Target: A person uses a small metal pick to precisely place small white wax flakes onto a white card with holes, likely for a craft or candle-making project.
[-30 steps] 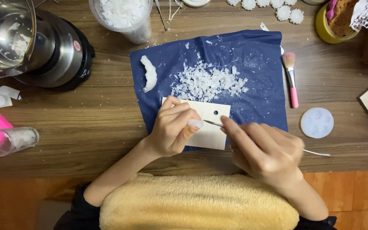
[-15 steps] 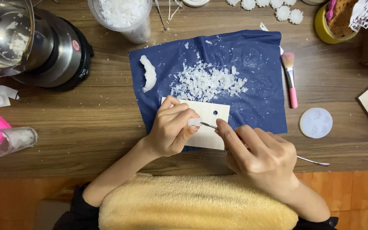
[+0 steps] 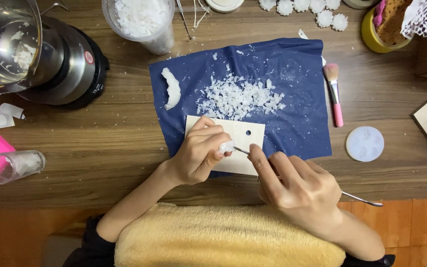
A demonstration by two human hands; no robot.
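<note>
Left hand (image 3: 196,153) is curled, and a small white lump (image 3: 226,146) is pinched between its thumb and fingertips. Right hand (image 3: 297,185) is closed around a thin metal tool (image 3: 359,199), held like a pencil. The tool's tip (image 3: 239,150) is pressed against the white lump. The long handle is seen sticking out past the right hand toward 4 o'clock.

Both hands are held over a pale card (image 3: 238,143) with a small round hole near its top edge. The card is laid on a dark blue cloth (image 3: 297,113), which is spread on the wooden surface (image 3: 100,148).

A heap of white flakes (image 3: 238,96) is piled on the cloth at 12 o'clock from the card. A curved white piece (image 3: 172,88) is laid at 10 o'clock from the card, near the cloth's left edge.

A pink brush (image 3: 334,94) is placed just beside the cloth's right edge, at 2 o'clock from the hands. A round pale blue disc (image 3: 364,143) is set at 3 o'clock from the card. A clear cup of white flakes (image 3: 142,20) is stood at 11 o'clock, past the cloth. A shiny metal pot (image 3: 35,54) is seen far off at 10 o'clock. A small clear jar (image 3: 11,165) is laid on its side at 9 o'clock.
</note>
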